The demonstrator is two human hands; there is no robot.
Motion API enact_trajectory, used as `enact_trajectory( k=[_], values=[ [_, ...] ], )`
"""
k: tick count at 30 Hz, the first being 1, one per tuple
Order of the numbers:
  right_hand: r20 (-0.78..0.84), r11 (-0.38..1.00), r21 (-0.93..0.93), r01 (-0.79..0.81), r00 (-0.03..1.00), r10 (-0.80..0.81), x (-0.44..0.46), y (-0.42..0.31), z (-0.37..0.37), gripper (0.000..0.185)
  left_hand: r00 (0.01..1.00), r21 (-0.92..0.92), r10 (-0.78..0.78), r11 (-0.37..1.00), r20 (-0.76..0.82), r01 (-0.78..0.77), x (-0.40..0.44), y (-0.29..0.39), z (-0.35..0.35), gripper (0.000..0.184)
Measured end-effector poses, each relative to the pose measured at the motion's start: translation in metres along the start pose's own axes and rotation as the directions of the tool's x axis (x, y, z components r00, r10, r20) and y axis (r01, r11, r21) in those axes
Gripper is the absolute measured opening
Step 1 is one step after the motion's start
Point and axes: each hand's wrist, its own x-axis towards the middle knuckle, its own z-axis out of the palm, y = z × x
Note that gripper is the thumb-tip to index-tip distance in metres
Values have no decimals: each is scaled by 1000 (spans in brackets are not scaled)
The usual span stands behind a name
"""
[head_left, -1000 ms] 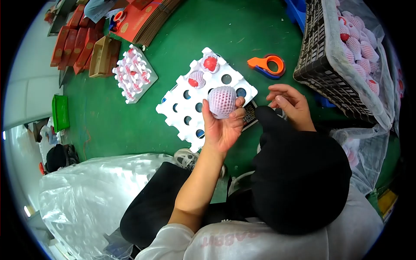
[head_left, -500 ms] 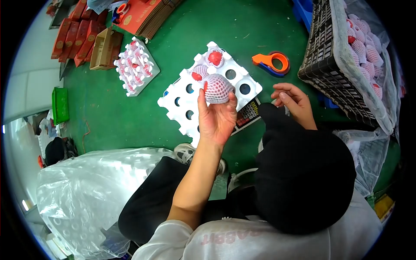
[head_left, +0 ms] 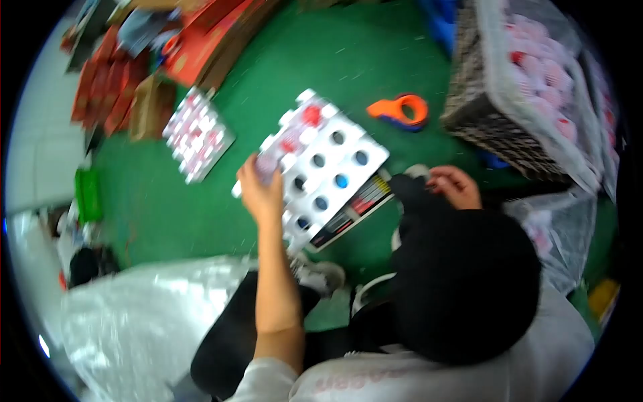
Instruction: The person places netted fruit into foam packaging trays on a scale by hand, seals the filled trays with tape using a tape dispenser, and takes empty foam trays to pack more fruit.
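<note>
My left hand [head_left: 260, 191] is closed round a red fruit in a pink-white foam net [head_left: 266, 166], at the left corner of a white foam tray [head_left: 328, 179]. Two more netted red fruits, one at the top corner [head_left: 311, 115] and one below it [head_left: 289, 143], sit in the same row. The tray's other round holes show dark or blue through them. Under it lies a flat device with a keypad [head_left: 365, 202]. My right hand [head_left: 457, 187] is off to the right beside the black cap, fingers loosely curled and blurred, with nothing visible in them.
An orange tape dispenser [head_left: 402, 110] lies on the green floor. At right stands a lined black crate [head_left: 479, 110] of netted fruit. A filled tray [head_left: 199, 137], red boxes [head_left: 107, 84] and a cardboard box [head_left: 151, 107] are at left. Plastic wrap [head_left: 154, 315] lies in front.
My left hand has carried the netted fruit left and down to the tray's left corner. My right hand has shifted slightly downward. The whole view has turned a little and blurred.
</note>
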Motion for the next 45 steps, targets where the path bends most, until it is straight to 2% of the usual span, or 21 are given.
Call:
enact_trajectory(
  k=[3,5,10,11,14,18,20,23,24,27,28,32,33,34,35,37,39,41,43,44,45],
  values=[
    [-11,996,79,48,999,-48,-23,6,-18,20,987,175,160,972,-8,-157,-10,-31,37,52],
    [10,965,-164,203,979,-204,-44,-45,-32,17,979,240,202,952,-37,-188,-9,-10,38,42],
    [15,505,-660,556,682,-732,-55,-201,-95,15,973,478,96,858,212,-189,2,1,33,45],
    [-3,372,-766,524,576,-817,-39,-227,-113,15,966,480,94,853,243,-203,5,-2,34,47],
    [70,141,-939,315,576,-815,36,-293,-177,27,975,504,90,844,203,-183,-3,10,30,55],
    [-152,-97,-980,-174,968,-199,134,-273,-280,61,981,283,192,939,39,-195,-40,25,23,60],
    [-246,-107,-951,-289,921,-302,149,-238,-274,73,986,101,138,984,94,-148,-53,35,23,57],
    [-211,36,-977,-211,917,-339,146,-246,-276,78,980,-67,147,988,132,-140,-55,70,15,51],
    [-153,81,-988,-130,800,-580,158,-231,-305,63,981,-133,142,983,134,-125,-51,84,12,50],
    [-348,934,-356,-27,932,-105,129,-278,-275,54,980,-441,116,897,164,-32,-38,135,6,43],
    [-179,955,-273,114,970,-167,124,-283,-267,57,966,-602,74,793,247,93,-35,143,8,41],
    [-232,986,154,64,972,-27,90,-297,-148,62,823,-810,212,417,528,412,-10,227,-13,39],
    [-253,977,214,21,967,35,80,-298,-118,63,744,-801,300,271,597,533,-5,244,-12,54],
    [435,994,108,1,899,-49,78,-296,-118,64,639,-744,444,102,628,661,1,268,-18,81],
    [545,998,-40,37,838,-9,70,-294,-110,62,558,-632,569,-84,604,770,2,284,-16,100],
    [501,817,-390,425,842,-199,72,-296,-88,62,512,-521,656,-207,554,828,-1,308,-20,102],
    [369,656,-575,489,871,-325,81,-313,-95,48,568,-556,566,-218,597,802,-5,306,-26,98],
    [132,439,-830,344,886,-445,111,-307,-152,41,696,-742,476,-125,537,659,-11,290,-31,87],
    [-53,40,-998,-42,931,-361,122,-299,-225,39,648,-731,404,82,646,677,-19,262,-35,87],
    [-86,-90,-989,-119,948,-306,124,-283,-259,40,662,-721,364,37,655,692,-27,251,-31,89],
    [-155,-33,-987,-159,981,-114,125,-267,-280,44,675,-711,317,-3,666,703,-36,241,-24,91]
  ],
)
